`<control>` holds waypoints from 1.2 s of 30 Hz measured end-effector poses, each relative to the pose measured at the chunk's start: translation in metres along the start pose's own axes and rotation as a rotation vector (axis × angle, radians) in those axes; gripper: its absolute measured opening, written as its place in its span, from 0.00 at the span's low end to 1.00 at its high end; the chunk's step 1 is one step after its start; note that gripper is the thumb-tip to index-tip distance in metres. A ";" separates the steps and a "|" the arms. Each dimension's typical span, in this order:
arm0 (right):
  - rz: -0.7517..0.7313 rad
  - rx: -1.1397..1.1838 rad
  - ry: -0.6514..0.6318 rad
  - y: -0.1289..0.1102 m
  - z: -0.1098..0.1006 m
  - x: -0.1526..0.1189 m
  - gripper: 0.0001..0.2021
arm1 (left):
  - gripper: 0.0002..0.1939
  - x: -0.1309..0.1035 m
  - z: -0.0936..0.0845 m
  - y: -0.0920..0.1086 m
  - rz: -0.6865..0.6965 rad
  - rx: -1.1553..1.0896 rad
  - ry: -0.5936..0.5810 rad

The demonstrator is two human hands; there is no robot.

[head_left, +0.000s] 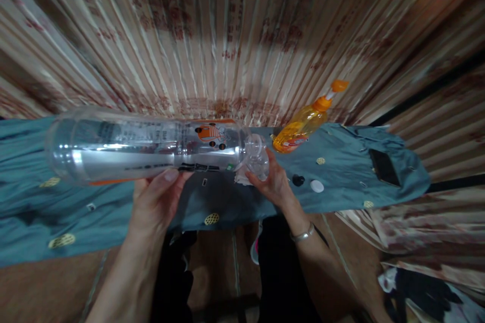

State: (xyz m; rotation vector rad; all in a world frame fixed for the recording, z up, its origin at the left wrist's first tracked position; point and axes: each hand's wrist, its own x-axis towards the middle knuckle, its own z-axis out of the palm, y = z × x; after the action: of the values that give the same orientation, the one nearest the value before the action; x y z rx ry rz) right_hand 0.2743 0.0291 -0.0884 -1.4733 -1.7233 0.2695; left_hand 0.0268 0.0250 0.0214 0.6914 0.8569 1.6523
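Note:
A large clear plastic bottle (151, 146) with black print and orange pictures lies sideways in the air above the cloth-covered surface, its narrower end to the right. From below, my left hand (161, 194) grips its middle, thumb along the near side. My right hand (273, 181) closes around the clear neck end, thumb and fingers on opposite sides. A whitish piece, perhaps tissue (244, 175), shows under that end by my right thumb. Part of the left fingers is hidden behind the bottle.
Right of the bottle stands a pump bottle of orange-yellow liquid (299, 128). A small black object (298, 180), a white round disc (317, 185) and a dark phone (384, 167) lie on the teal cloth (227, 202). A pleated patterned curtain (212, 50) hangs close behind.

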 end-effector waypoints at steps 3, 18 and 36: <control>0.019 0.019 -0.014 -0.003 -0.002 0.001 0.38 | 0.33 0.000 -0.001 -0.001 0.000 0.003 0.003; 0.065 0.003 -0.031 -0.007 -0.005 0.002 0.40 | 0.37 0.001 -0.003 -0.003 -0.001 0.027 -0.002; 0.045 0.034 -0.023 -0.005 -0.004 0.002 0.39 | 0.34 -0.002 0.003 0.000 0.012 -0.003 -0.032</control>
State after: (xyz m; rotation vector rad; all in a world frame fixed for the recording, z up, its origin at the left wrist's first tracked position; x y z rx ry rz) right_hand 0.2735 0.0278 -0.0816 -1.4909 -1.6968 0.3397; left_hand 0.0297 0.0242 0.0231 0.7201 0.8291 1.6485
